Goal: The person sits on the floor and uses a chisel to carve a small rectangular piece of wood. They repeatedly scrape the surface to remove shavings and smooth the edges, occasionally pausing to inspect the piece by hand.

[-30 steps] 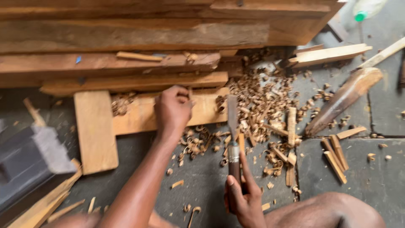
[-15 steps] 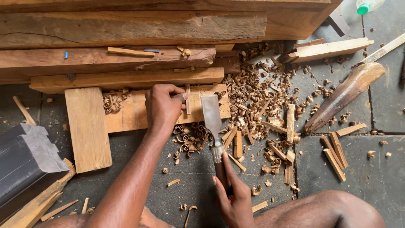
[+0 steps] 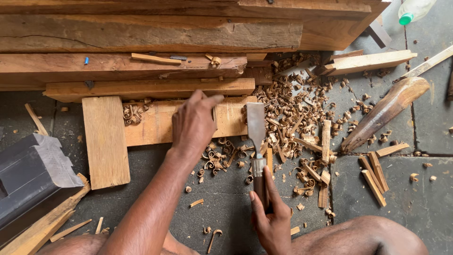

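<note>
Down on the stone floor (image 3: 415, 198), the chisel (image 3: 257, 141) runs straight up from the right hand (image 3: 271, 219), its long axis nearly vertical in the view, with the wide flat blade pointing away from the person toward the low plank (image 3: 151, 125). That right hand is closed around the dark handle, thumb laid along it. Just to the left of the blade, the left hand (image 3: 193, 125) rests curled on the plank, fingers bent, amid wood shavings (image 3: 288, 108).

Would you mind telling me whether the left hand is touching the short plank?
Touching: the head view shows the left hand resting on the short plank, fingers lying over its top face with no gap.
</note>
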